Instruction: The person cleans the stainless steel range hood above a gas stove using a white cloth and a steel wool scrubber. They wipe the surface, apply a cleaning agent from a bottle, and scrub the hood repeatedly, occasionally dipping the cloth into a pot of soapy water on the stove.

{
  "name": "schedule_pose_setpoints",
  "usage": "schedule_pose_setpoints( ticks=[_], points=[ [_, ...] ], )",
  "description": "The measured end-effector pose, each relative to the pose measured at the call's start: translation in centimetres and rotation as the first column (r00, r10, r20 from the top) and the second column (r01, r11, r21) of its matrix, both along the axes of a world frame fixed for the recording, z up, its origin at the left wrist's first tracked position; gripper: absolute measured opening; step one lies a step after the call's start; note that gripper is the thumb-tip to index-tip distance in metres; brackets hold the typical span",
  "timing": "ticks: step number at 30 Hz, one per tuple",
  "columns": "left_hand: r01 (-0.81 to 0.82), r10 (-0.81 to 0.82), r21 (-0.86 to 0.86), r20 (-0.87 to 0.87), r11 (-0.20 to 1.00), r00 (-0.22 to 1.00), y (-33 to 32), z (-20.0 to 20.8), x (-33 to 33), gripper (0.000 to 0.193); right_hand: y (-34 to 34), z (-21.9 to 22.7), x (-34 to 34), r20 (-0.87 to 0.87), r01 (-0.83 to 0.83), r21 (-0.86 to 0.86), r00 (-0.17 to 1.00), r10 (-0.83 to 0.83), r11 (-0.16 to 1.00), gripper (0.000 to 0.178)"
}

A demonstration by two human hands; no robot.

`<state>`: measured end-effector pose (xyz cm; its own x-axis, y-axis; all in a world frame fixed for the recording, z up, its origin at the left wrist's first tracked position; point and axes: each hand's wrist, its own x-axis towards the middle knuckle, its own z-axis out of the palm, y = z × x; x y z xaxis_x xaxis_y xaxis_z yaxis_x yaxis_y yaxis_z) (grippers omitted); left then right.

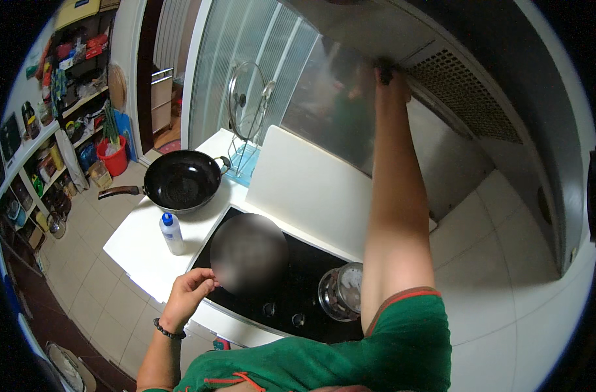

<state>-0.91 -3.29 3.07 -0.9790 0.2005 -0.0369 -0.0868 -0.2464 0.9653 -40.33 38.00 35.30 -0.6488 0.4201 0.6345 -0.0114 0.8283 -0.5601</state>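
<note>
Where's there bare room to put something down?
The white counter is bare left of the blue-capped bottle, in front of the wok. The black cooktop is bare just left of the shiny pot. Crowded: the back, with wok and racked glass lid; the left hand is at the cooktop's near edge.

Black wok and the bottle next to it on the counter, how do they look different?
The wok is wide and round, while the bottle is narrow and tall. The wok is black inside; the bottle is pale with a blue cap. The wok has a long brown handle; the bottle shows none. Both rest on the white counter, left of the cooktop.
</note>
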Motion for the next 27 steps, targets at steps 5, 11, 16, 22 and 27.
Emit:
schedule_pose_setpoints(
  ticks=[5, 11, 16, 22, 27],
  points=[
    [-0.042, 0.042, 0.017, 0.007, 0.999, 0.999, -0.4, -1.1, -0.3, 0.022, -3.4, 2.1, 3.5, 0.203, 0.205, 0.603, 0.895, -0.397, 0.771, 0.062],
    [-0.078, 0.078, -0.074, -0.009, 0.994, 0.997, -0.9, -3.3, -1.6, 0.025, -7.2, -3.1, 8.9, -0.188, -0.356, 0.179, 0.903, 0.387, 0.917, 0.051],
    [-0.280, 0.266, 0.127, 0.120, 0.952, 0.957, -2.4, -4.9, -1.2, 0.029, -15.2, -14.5, 17.0, -0.396, -0.759, -0.609, 0.542, 0.741, 0.230, 0.025],
    [-0.314, 0.161, 0.488, 0.329, 0.814, 0.931, -1.1, -7.8, -0.1, 0.055, -27.0, -36.5, 29.3, 0.111, -0.694, -0.675, 0.238, 0.965, 0.249, 0.052],
    [-0.578, 0.355, 0.388, 0.509, 0.718, 0.784, -2.0, -15.3, 0.5, 0.042, -27.5, -43.8, 32.9, 0.421, -0.885, -0.384, 0.085, 0.903, 0.262, 0.053]
  ],
)
